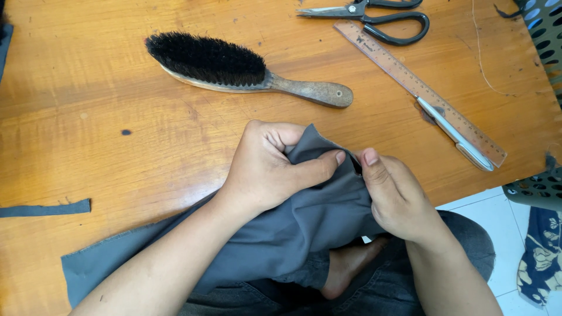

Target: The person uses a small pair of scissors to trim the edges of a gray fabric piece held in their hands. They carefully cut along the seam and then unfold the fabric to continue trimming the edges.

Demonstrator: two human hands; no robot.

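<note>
Between the two hands, a fold of smooth, matte grey cloth [304, 222] is bunched up: the left hand [266, 169] is closed around it, fingers curled over the top edge and thumb pressed flat along the fold, while the right hand [395, 196] pinches the same edge from the other side, thumb tip just beside the left thumb tip. From the hands the cloth trails down and to the left, lying flat on the glossy orange wooden surface [117, 158] with a raw, frayed edge. Beyond the left hand lies an oval brush [234, 67] with dense black bristles and a worn wooden handle. Beyond the right hand sit black-handled metal scissors [369, 17], a long thin brown ruler [418, 88] and a slim white pen-like tool [453, 134] resting on it. Far left of the left hand lies a narrow grey strip [44, 209].
</note>
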